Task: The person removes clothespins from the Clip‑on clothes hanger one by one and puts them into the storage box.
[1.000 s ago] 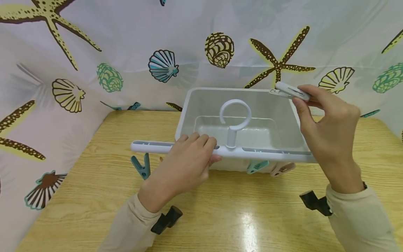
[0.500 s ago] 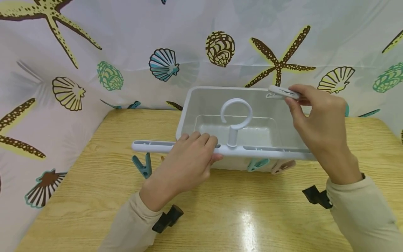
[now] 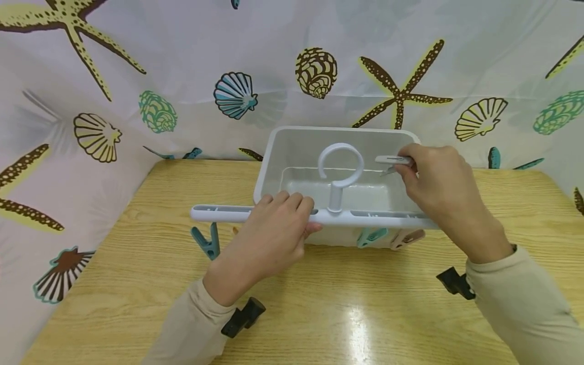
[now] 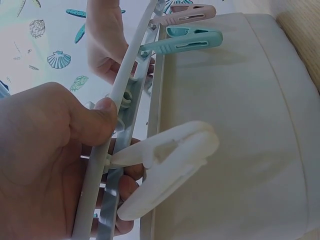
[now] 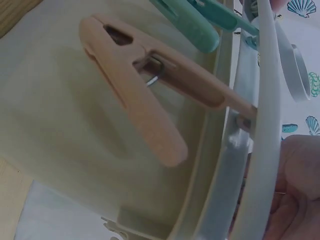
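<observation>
Seashell and starfish curtains are hanging behind a wooden table (image 3: 137, 284), and a white plastic bin (image 3: 269, 167) is sitting at its far middle. Seen from the head camera, the left hand (image 3: 274, 238) is curling over and gripping the clip hanger bar (image 3: 219, 213) that is lying across the bin's near rim, left of the hanger's round hook (image 3: 339, 162). The right hand (image 3: 440, 195) is pinching a white clothespin (image 3: 393, 160) between thumb and fingers, holding it inside the bin's mouth, just right of the hook. The bin's floor is looking bare, though the hands are hiding part of it.

From the left wrist camera, the thumb is pressing the bar against the curled fingers; a white peg (image 4: 167, 167) is dangling from the bar against the bin's outer wall, with a teal peg (image 4: 185, 40) and a pink peg (image 4: 187, 12) farther along the bar.

From the right wrist camera, the pink peg (image 5: 145, 82) is hanging close against the bin's wall below the bar, the teal one (image 5: 195, 22) beside it; the held clothespin is not showing here.

A likely risk: the hanger could be tipping off the rim if the left hand's grip slackens, since the pegs are weighting its outer side, and the pinched clothespin may be snagging on the hook or springing out of the fingers.
</observation>
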The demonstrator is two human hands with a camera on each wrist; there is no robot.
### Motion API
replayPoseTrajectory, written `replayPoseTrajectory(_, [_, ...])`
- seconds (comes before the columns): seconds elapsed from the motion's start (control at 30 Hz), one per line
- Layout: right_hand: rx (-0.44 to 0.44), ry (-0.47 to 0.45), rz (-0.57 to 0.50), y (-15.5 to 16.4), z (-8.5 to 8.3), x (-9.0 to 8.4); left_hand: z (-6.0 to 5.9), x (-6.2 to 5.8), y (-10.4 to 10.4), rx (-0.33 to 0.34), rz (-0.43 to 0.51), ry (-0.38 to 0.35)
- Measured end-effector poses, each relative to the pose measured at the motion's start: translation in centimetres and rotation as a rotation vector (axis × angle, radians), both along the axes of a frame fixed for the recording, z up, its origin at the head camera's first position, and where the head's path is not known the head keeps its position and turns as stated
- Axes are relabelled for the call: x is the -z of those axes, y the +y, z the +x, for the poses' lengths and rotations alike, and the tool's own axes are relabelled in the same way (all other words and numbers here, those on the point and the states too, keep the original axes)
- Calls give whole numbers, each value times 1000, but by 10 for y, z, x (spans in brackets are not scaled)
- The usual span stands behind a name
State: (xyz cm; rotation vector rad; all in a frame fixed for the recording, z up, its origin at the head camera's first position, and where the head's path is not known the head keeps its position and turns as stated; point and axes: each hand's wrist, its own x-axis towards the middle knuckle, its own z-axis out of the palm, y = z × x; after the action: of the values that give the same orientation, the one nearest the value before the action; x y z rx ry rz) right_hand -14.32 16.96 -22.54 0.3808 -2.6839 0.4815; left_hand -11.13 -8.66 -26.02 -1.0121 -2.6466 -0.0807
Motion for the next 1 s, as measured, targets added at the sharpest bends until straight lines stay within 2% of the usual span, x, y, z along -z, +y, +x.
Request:
replayPoseTrajectory(0.17, [-4,-129,78,-2,-1,6,0,1,-1,-4,2,8])
replayPoseTrajectory(0.3, [-11,-166,100,-3,-2,12,0,2,-1,-1,7,12])
replayPoseTrajectory(0.77, [13,-149,106,2,-7,20,1,0,1,-3,-11,-2])
replayPoseTrajectory(1.0, [-12,-80,89,3,3,2,1,-1,0,3,-1,-3])
